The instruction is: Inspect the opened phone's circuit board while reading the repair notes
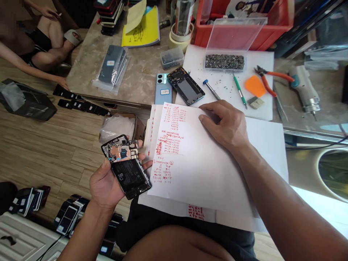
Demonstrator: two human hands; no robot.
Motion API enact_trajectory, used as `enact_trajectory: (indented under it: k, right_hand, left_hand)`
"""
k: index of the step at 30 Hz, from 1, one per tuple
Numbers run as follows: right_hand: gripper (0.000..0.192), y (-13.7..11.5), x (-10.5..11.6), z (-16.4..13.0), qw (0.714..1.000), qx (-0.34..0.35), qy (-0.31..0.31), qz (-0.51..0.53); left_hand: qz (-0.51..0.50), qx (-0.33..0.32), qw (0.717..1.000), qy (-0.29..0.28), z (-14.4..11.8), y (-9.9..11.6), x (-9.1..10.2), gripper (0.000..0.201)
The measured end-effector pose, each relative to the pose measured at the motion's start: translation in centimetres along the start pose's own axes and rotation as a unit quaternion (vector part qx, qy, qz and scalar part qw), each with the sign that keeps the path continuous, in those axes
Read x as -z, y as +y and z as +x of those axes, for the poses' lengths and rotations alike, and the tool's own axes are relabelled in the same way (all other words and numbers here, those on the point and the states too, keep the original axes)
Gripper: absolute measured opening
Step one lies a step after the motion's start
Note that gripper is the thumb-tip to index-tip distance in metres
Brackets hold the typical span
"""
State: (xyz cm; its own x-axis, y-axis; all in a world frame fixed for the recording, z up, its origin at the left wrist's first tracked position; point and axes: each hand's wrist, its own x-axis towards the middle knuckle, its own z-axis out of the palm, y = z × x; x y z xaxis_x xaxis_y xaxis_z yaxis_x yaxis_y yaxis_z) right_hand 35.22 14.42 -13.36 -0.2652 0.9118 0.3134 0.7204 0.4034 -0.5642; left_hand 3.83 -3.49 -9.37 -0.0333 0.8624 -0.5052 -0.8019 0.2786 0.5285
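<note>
My left hand (107, 183) is closed round an opened smartphone (130, 168), holding it left of the papers. The back is off, so its circuit board with copper-coloured patches and its black battery show. My right hand (228, 123) lies on white sheets of paper (195, 163), thumb and forefinger apart near the top edge. Red handwriting in rows covers the left side of the top sheet. Just beyond the papers lies a detached black phone housing (187, 87), with a blue-handled screwdriver (211, 89) beside it.
On the white mat are a clear box of screws (224, 62), a green screwdriver (239, 90), an orange pick (255, 86) and pliers (268, 78). An electric screwdriver (306, 88) lies right. Bagged phones (111, 67) lie left. A person (49, 47) sits at upper left.
</note>
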Motion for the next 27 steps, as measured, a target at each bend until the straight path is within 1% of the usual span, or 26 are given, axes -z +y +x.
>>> enact_trajectory:
  k: [4,7,13,18,22,27]
  right_hand:
    - [0.026,0.0,0.0,0.0,1.000,-0.002,-0.003,0.004]
    - [0.026,-0.1,0.0,0.0,1.000,-0.006,-0.002,0.004]
    - [0.025,-0.1,0.1,0.1,1.000,-0.007,-0.003,0.005]
    - [0.026,-0.1,0.1,0.0,1.000,-0.003,-0.004,0.002]
    - [0.025,0.0,0.1,0.0,1.000,0.000,-0.004,0.002]
    - [0.025,0.0,0.1,0.1,1.000,-0.004,-0.002,0.005]
  left_hand:
    - [-0.009,0.007,1.000,-0.018,0.0,0.2,0.2,0.075]
    - [-0.007,0.004,1.000,-0.025,0.1,0.2,-0.1,0.071]
    - [-0.009,-0.009,1.000,-0.023,0.0,0.2,-0.8,0.072]
    - [-0.001,0.003,0.999,-0.039,0.0,0.4,-0.8,0.067]
    - [-0.018,-0.001,0.998,-0.062,-0.1,0.4,-1.0,0.068]
    - [-0.022,0.010,0.998,-0.064,-0.1,0.5,-0.9,0.067]
